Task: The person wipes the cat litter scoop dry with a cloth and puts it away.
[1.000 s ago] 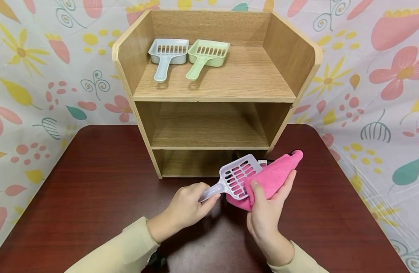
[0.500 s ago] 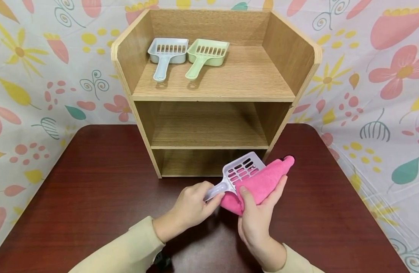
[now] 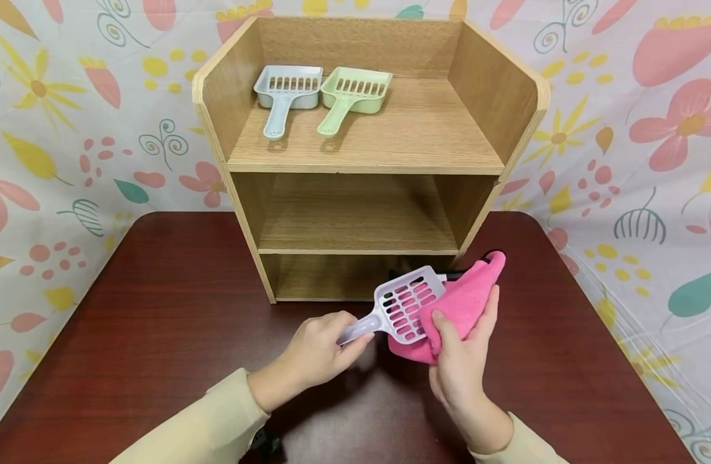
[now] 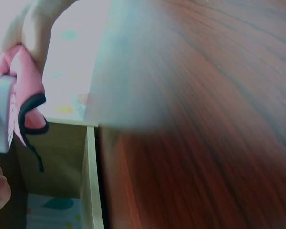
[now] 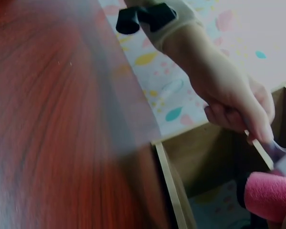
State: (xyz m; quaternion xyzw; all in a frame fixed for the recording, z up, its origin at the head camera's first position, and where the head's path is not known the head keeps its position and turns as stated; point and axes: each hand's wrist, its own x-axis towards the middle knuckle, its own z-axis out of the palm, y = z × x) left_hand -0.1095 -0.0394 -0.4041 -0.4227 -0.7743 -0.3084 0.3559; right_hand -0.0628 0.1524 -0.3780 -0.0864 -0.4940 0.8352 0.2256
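A pale purple litter scoop (image 3: 384,314) with a slotted bottom is held above the table. Its handle is gripped by my left hand (image 3: 315,351), fingers curled round it, also visible in the right wrist view. My right hand (image 3: 465,374) holds a pink cloth (image 3: 462,306) with a dark edge, thumb on top, against the right side and underside of the scoop. Pink shows through the slots. In the left wrist view the cloth (image 4: 26,78) wraps near the scoop's pale edge (image 4: 1,114).
A wooden shelf unit (image 3: 355,169) stands at the back of the dark red table (image 3: 158,322). On its top shelf sit a blue litter scoop (image 3: 287,90) and a green litter scoop (image 3: 355,93), side by side at the left. A floral cloth wall (image 3: 622,161) surrounds the table.
The right hand and cloth slid left and down over the scoop, then back right and up a little. The scoop shifted slightly right, then back left. Both grips stayed the same.
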